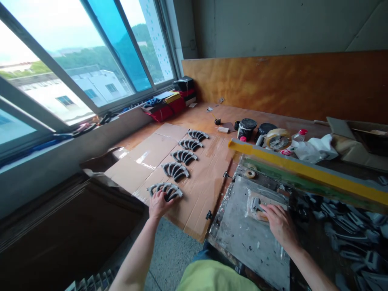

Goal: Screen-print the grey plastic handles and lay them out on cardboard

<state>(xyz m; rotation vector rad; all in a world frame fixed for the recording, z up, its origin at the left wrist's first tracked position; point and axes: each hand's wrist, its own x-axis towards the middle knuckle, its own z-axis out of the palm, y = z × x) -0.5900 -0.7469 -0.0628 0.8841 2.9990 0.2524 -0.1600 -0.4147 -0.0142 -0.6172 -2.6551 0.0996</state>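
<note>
Stretching beyond the far edge of the cardboard sheet (pixel 206 173), the brown bench (pixel 203 115) is the largest thing here. Next comes the sheet itself, then the grey board (pixel 233 226) just to its right. A long yellow bar (pixel 303 169) starts near the sheet's far right side and runs away from it, and a heap of grey parts (pixel 348 230) lies well right of the sheet. Five fan-shaped clusters of curved grey pieces sit in a row on the sheet. At the sheet's near edge, the left hand (pixel 159 205) touches the nearest cluster (pixel 169 188), its fingers loosely bent; I cannot tell whether they grip any piece. Right of the sheet, above the board, the right hand (pixel 280 224) has curled fingers, their tips at a small grey piece (pixel 256 203); how firmly they close on it, I cannot tell.
</note>
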